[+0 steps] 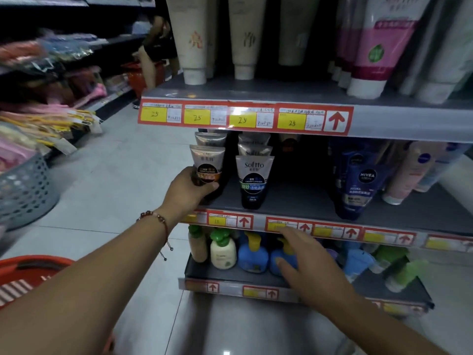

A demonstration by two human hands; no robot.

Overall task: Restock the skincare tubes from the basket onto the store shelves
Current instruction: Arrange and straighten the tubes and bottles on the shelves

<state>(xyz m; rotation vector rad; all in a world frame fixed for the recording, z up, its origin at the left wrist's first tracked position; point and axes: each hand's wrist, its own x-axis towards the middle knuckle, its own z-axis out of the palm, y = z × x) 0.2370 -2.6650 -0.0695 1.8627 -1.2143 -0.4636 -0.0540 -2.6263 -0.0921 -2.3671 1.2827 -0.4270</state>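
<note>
My left hand [188,192] grips the lower part of a silver and orange skincare tube [207,163], which stands cap down at the left end of the middle shelf [302,201]. More silver tubes stand behind it. Beside it a white and black Softto tube [254,180] stands upright with others behind. My right hand [304,262] hovers with fingers spread, holding nothing, in front of the lower shelf's price strip [330,230]. The red basket [28,265] shows at the bottom left, partly hidden by my left arm.
Tall cream and pink tubes [373,47] fill the top shelf. Blue Nivea tubes [361,185] stand at the middle shelf's right. Pump bottles [222,249] line the bottom shelf. A grey perforated basket [23,190] and racks of goods flank the aisle at left; a person [153,52] stands farther down.
</note>
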